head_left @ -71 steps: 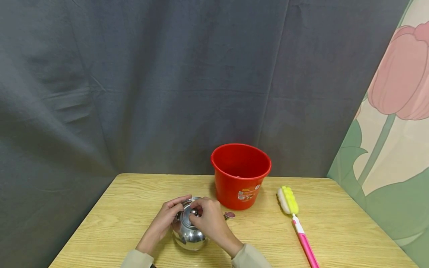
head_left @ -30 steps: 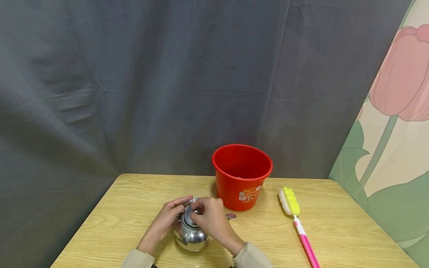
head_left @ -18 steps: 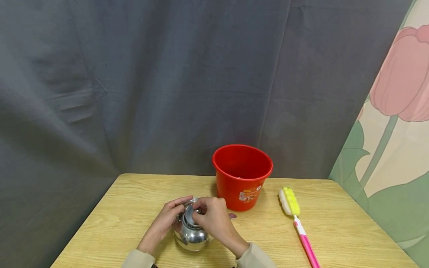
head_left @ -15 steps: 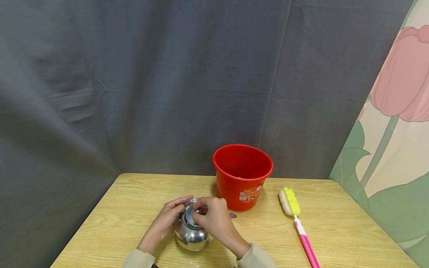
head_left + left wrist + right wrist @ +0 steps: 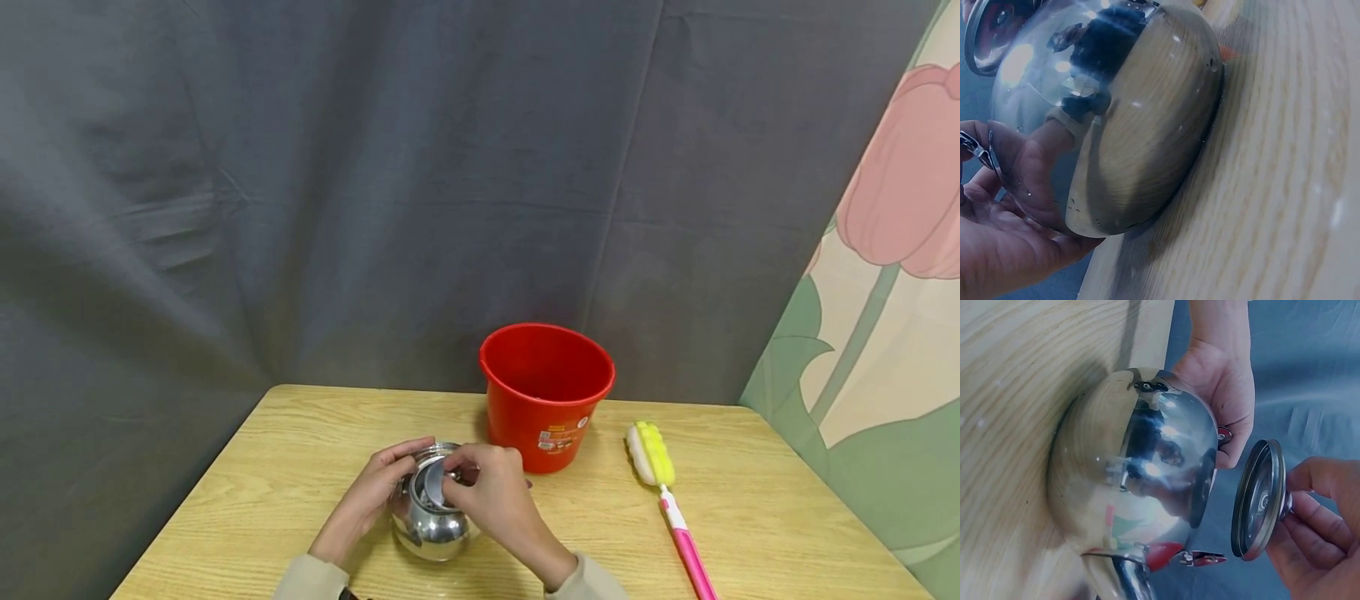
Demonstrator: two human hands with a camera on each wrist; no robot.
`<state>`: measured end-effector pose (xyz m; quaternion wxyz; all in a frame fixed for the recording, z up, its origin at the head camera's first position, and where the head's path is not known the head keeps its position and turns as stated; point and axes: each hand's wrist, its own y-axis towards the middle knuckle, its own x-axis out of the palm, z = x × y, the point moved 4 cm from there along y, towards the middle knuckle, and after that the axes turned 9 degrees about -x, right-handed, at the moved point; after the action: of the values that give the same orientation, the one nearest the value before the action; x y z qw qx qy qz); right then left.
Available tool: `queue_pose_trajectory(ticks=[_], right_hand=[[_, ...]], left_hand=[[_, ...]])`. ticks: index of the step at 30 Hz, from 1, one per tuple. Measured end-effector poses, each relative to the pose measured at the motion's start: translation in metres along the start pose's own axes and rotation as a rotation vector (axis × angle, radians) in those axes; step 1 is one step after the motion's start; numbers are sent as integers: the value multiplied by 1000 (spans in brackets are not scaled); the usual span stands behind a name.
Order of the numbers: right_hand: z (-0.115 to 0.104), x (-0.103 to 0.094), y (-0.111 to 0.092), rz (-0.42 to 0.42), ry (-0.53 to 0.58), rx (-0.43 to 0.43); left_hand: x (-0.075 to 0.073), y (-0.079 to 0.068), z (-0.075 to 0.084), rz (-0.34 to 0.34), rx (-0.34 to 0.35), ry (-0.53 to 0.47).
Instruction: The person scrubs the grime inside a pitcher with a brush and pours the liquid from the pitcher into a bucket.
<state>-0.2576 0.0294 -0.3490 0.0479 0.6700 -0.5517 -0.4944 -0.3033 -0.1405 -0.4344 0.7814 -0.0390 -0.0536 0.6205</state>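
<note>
A shiny round steel kettle point(image 5: 431, 533) stands on the table in the head view. My left hand point(image 5: 372, 490) holds its left side, fingers bent around the upper body beside a small metal fitting in the left wrist view. My right hand point(image 5: 497, 493) pinches the knob of the round metal lid point(image 5: 434, 483). In the right wrist view, the lid point(image 5: 1260, 500) is tilted and apart from the kettle body point(image 5: 1135, 469). The spout point(image 5: 1127, 578) shows at the bottom of that view. The right hand partly covers the kettle's opening in the head view.
A red bucket point(image 5: 551, 437) stands behind the kettle to the right. Farther right lies a brush with a yellow and white head point(image 5: 652, 454) and pink handle point(image 5: 693, 554). The wooden table point(image 5: 300, 442) meets a dark grey cloth point(image 5: 420, 208) at the back.
The right hand has lifted the lid from the kettle's opening, tilted it and moved it a little to the right. The left hand stays on the kettle's side.
</note>
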Motion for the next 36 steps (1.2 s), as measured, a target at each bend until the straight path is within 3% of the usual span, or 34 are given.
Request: queue_pose_trajectory(ticks=[13,36], right_hand=[[-6,-13,-8,74,26,-64],[-4,-40,-27,2,85,-3]], left_hand=[[1,2,1,19,-8,-23],[-1,1,-3,54,-13,-11]])
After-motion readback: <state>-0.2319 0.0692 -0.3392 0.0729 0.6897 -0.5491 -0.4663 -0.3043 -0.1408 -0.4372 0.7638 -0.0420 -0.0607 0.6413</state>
